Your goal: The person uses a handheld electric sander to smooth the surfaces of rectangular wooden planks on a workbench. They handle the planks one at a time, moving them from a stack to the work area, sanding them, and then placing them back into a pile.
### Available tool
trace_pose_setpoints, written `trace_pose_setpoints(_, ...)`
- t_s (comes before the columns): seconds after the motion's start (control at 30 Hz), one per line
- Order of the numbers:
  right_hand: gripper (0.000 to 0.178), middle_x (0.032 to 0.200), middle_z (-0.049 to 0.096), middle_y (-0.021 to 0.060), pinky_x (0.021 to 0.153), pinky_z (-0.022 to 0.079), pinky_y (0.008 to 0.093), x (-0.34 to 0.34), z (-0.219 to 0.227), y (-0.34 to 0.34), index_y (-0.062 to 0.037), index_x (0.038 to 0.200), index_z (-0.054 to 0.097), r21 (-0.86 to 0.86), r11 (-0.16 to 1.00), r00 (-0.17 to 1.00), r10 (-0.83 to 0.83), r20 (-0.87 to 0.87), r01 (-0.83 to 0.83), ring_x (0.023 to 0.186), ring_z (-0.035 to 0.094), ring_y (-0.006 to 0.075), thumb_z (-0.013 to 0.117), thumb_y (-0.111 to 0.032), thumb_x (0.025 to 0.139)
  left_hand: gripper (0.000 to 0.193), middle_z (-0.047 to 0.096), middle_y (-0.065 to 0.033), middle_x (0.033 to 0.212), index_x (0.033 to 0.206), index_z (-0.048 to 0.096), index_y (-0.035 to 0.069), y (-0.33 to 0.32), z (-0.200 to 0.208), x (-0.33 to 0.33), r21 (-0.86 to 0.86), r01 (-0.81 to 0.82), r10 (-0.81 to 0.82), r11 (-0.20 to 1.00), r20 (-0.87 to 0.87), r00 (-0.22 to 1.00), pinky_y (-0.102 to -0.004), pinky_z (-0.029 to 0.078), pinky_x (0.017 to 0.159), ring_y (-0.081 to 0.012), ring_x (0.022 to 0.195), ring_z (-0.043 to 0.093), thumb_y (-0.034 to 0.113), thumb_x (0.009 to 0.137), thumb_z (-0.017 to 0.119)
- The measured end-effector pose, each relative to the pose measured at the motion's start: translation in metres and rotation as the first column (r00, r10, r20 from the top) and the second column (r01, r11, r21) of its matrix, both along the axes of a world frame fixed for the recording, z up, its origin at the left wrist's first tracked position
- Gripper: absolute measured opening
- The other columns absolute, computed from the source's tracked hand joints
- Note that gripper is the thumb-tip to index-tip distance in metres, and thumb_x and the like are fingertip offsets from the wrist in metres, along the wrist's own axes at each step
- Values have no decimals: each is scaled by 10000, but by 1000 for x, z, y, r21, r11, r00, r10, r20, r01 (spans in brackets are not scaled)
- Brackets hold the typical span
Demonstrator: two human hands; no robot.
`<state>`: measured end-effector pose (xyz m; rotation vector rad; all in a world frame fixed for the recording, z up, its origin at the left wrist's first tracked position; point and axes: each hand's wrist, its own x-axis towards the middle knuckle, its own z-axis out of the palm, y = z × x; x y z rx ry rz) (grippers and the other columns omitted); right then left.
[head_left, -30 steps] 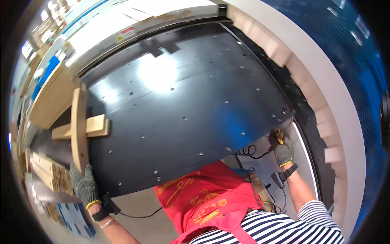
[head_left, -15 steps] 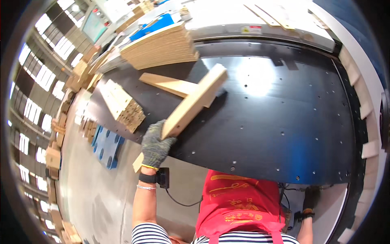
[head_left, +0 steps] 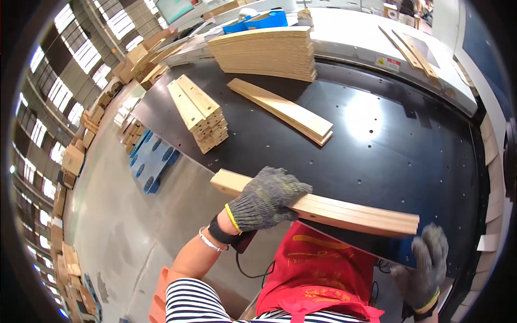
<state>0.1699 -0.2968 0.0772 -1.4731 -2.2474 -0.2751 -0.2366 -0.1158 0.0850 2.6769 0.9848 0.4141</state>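
My left hand [head_left: 269, 196], in a grey knitted glove with a yellow cuff, is closed over a bundle of pale wooden slats [head_left: 355, 212]. The slats lie crosswise along the near edge of the black table, their left end sticking out past my wrist. My right hand [head_left: 425, 261], gloved the same way, is just beyond the bundle's right end, fingers stretched and thumb apart, holding nothing. Farther in on the table, a short pile of wooden boards [head_left: 283, 110] lies at a slant. To its left is a thicker stack of drilled wooden slats [head_left: 196, 113].
The black table [head_left: 334, 167] has small holes across its top. A tall stack of thin wooden panels [head_left: 264, 54] stands at the back, with blue bins [head_left: 264, 20] behind it. Two long strips [head_left: 406, 51] rest on the white machine bed. A blue pallet [head_left: 151, 161] is on the floor at left.
My left hand has moved right, and the slats it holds have swung from a steep slant to crosswise near the table edge. My right hand has risen toward their right end. The view has shifted.
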Motion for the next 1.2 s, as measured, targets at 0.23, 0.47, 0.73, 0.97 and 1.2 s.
trace_pose_setpoints(0.23, 876, 1093, 716, 185, 952, 542, 537, -27, -17, 70, -34, 1368, 599, -368, 930, 999, 26, 30, -13, 997, 699, 391, 955, -475, 699, 667, 752, -83, 1168, 1324, 707, 136, 15, 18, 7, 93, 91, -75, 992, -166, 983, -488, 489, 1001, -352, 1074, 673, 306, 718, 925)
trace_pose_setpoints(0.47, 799, 1075, 760, 196, 840, 604, 454, -33, 0, 71, 13, 1279, 684, -679, 694, 903, -97, -419, -240, 935, 762, 338, 955, -500, 730, 604, 754, -87, 1217, 1305, 731, 139, 28, 46, -12, 307, -98, 92, 947, 32, 995, -517, 429, 1120, -302, 1191, 675, 312, 755, 910)
trace_pose_setpoints(0.73, 683, 1061, 761, 172, 838, 591, 379, -55, 2, 71, 37, 1239, 715, -613, 673, 802, -49, -595, -414, 942, 741, 228, 898, -463, 811, 667, 613, -57, 1407, 1608, 441, 42, 11, -79, -26, -519, -94, 499, 850, 849, -173, -351, 514, 1117, -181, 1272, 596, 258, 1054, 743)
trace_pose_setpoints(0.97, 586, 1014, 746, 105, 729, 583, 350, -141, 58, 164, 32, 1228, 721, -693, 535, 750, -156, -643, -483, 862, 716, 167, 780, -487, 962, 459, 681, -63, 1359, 1475, 597, 10, 51, -120, -23, -459, -377, 531, 805, 840, 111, -340, 533, 1062, -197, 1257, 645, 316, 1132, 603)
trace_pose_setpoints(1.2, 709, 862, 720, 102, 646, 647, 395, -268, 101, 297, 30, 1060, 699, -650, 379, 651, -146, -745, -659, 725, 754, 220, 740, -668, 946, 452, 723, -171, 1257, 1367, 652, 18, 58, -109, -57, -157, -672, 575, 724, 675, 462, -432, 577, 950, -319, 1113, 710, 284, 1014, 749)
